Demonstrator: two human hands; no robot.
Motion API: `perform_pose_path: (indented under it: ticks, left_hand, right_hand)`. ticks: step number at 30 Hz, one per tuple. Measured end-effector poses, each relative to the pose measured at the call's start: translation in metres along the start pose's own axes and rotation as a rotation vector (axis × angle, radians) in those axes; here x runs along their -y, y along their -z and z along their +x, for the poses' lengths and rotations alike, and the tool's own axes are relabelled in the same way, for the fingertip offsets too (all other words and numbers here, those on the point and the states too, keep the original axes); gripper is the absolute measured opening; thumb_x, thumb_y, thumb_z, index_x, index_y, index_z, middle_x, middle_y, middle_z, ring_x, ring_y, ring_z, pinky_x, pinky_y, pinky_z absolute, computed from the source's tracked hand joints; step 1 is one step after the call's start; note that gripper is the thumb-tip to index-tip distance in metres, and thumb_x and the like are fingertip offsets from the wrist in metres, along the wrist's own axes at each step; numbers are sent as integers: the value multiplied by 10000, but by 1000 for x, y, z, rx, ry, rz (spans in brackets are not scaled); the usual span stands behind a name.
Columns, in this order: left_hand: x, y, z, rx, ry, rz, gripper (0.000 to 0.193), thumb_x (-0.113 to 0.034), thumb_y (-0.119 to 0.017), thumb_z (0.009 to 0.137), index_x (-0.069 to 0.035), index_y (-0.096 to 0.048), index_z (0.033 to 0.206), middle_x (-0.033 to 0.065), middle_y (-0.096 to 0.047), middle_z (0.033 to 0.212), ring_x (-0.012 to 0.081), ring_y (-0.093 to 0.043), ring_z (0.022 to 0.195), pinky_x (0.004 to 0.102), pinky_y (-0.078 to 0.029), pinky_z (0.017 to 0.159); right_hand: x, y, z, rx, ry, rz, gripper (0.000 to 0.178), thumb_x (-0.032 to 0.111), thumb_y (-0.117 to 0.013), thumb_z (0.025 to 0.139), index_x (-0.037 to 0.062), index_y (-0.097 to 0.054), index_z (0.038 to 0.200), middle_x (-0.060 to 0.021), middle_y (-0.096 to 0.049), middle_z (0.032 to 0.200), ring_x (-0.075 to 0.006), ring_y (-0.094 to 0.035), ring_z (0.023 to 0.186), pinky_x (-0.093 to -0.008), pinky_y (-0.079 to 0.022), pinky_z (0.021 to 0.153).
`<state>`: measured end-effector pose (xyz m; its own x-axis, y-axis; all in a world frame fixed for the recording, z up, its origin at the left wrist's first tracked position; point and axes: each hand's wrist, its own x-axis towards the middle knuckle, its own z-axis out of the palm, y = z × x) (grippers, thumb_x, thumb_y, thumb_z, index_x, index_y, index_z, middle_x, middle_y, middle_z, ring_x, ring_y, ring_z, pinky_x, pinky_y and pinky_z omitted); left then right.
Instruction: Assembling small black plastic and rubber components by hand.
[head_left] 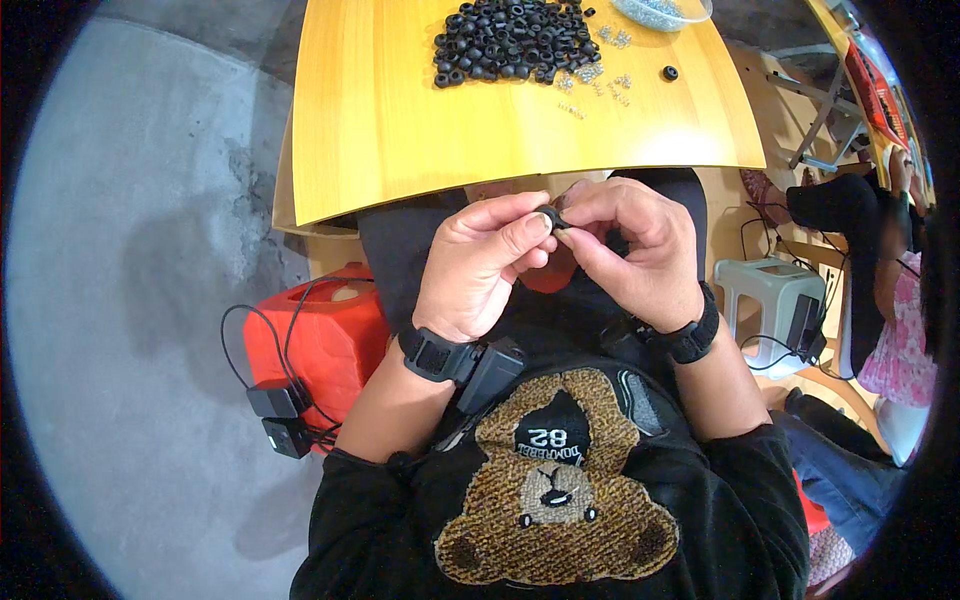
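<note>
In front of my lap, just off the table's near edge, both hands meet at a small round black plastic piece (553, 215). My left hand (475, 265) pinches it between thumb and forefinger, the other fingers curled. From the other side, the thumb and fingertips of my right hand (640, 245) close on the same piece. The fingertips cover most of it, so any smaller part inside cannot be made out. On the table beyond lies a heap of similar black pieces (510, 42), with small metal springs (590, 73) scattered at its right.
A clear bowl (700, 14) of springs stands at the yellow table's (420, 150) far right. One black piece (670, 73) lies apart. A red stool (290, 330) with cabled black boxes (280, 400) is at my left; a pale stool (765, 290) and a seated person (900, 340) are at right.
</note>
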<state>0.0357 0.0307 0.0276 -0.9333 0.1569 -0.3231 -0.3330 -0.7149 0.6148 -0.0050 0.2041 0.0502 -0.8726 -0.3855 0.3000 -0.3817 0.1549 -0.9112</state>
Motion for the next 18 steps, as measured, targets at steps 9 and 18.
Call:
perform_pose_path:
  ticks: [9,18]
  left_hand:
    - [2,-8,-1,-31,-120,155,238,-41,-614,857,-8,-616,1093,55,-644,844,107,-598,705,204,-488,607]
    - [0,-12,2,91,-137,72,253,-10,-600,858,-60,-504,1087,56,-616,883,85,-560,719,197,-464,621]
  right_hand:
    - [-1,-2,0,70,-319,517,79,-30,-637,802,6,-570,826,-32,-593,706,-64,-548,546,-203,-445,484]
    - [-6,7,9,140,-297,613,199,4,-684,771,18,-604,952,15,-538,728,-60,-515,585,-196,-425,512]
